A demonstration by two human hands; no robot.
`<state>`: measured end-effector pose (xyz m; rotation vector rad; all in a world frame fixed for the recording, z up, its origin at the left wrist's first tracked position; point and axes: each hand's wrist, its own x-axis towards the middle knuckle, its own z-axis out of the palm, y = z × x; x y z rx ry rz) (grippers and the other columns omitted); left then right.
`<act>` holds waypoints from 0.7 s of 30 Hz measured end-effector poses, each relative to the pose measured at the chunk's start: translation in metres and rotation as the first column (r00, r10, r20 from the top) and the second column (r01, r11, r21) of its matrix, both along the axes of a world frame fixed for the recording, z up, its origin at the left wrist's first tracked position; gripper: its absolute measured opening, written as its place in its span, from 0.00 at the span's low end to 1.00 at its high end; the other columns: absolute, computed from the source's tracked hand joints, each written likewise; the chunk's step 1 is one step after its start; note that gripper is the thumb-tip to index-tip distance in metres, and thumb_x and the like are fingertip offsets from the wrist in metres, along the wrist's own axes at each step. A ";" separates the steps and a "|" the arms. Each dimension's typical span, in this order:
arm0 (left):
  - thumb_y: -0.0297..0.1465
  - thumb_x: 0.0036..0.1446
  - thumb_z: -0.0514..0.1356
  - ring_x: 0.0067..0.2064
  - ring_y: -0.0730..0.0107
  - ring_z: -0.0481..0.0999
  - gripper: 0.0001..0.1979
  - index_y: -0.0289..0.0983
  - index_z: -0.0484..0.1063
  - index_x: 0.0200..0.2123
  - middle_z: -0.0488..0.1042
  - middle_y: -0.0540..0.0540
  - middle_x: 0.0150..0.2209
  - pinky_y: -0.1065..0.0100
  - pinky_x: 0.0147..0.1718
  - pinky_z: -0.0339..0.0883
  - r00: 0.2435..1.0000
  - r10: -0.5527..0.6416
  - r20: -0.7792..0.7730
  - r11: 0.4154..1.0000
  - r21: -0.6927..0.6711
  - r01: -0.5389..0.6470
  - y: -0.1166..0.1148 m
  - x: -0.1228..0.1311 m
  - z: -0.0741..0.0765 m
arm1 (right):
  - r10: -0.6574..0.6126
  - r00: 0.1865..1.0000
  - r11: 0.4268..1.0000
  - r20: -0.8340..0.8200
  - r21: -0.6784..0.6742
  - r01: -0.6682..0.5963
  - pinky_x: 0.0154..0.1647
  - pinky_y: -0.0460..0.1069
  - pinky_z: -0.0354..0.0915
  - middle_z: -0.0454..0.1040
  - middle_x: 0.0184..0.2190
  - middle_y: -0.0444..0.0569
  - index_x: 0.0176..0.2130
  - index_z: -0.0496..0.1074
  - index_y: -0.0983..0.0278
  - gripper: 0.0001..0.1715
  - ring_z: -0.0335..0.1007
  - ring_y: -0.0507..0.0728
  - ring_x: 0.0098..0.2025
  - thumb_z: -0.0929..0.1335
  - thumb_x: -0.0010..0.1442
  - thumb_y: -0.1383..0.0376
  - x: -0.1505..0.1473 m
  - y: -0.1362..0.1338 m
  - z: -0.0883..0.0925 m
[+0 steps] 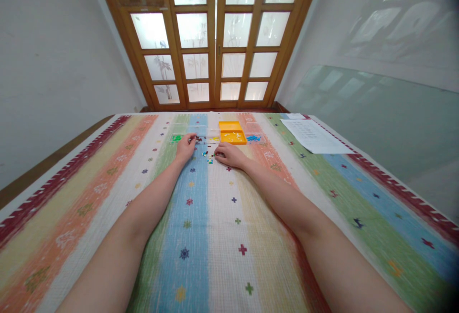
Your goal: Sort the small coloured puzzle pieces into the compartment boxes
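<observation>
My left hand [185, 146] is at the left side of the small boxes, its fingertips pinched together over dark brown pieces [200, 139]; what sits between them is too small to make out. Right of the middle, my right hand [229, 154] rests on the cloth with curled fingers, beside a loose scatter of tiny mixed-colour pieces [210, 160]. Whatever those fingers hold is hidden. Green pieces [177, 138] lie in a clear box left of my left hand. An open orange box [233, 125] with small pale pieces stands behind my right hand. Blue pieces [253, 138] fill a clear box beside it.
Yellow pieces [214, 139] sit between the brown ones and the orange box. A printed sheet of paper [313, 136] lies at the right on the striped tablecloth [222, 255]. Beyond the table's far edge stand wooden glass-paned doors [215, 55], with walls on both sides.
</observation>
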<state>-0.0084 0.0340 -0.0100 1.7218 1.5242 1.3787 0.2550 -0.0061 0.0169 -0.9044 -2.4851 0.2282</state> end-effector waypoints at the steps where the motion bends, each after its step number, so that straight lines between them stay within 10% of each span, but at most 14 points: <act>1: 0.33 0.64 0.58 0.40 0.66 0.79 0.15 0.40 0.77 0.52 0.80 0.43 0.48 0.65 0.38 0.76 1.000 -0.012 -0.016 1.000 0.004 0.012 -0.001 0.001 0.001 | 0.006 1.000 1.000 -0.002 -0.005 -0.006 0.50 0.52 0.64 0.76 0.43 0.50 0.42 0.79 0.60 0.06 0.71 0.59 0.47 0.71 0.65 0.63 0.000 0.000 0.000; 12: 0.30 0.63 0.57 0.40 0.62 0.77 0.13 0.41 0.81 0.45 0.81 0.44 0.44 0.60 0.46 0.72 0.970 -0.058 -0.235 0.995 0.060 0.074 -0.016 0.006 0.018 | 0.023 0.999 0.999 -0.028 -0.033 -0.024 0.48 0.51 0.64 0.76 0.41 0.50 0.40 0.78 0.61 0.05 0.71 0.58 0.45 0.70 0.65 0.65 0.000 0.006 -0.004; 21: 0.28 0.63 0.57 0.42 0.62 0.77 0.14 0.39 0.81 0.47 0.81 0.43 0.45 0.60 0.49 0.71 0.941 -0.099 -0.325 0.990 0.066 0.127 -0.020 0.010 0.021 | -0.287 0.923 0.957 -0.255 -0.032 0.288 0.42 0.49 0.63 0.78 0.37 0.49 0.40 0.76 0.62 0.08 0.71 0.57 0.38 0.66 0.66 0.67 0.012 0.015 -0.006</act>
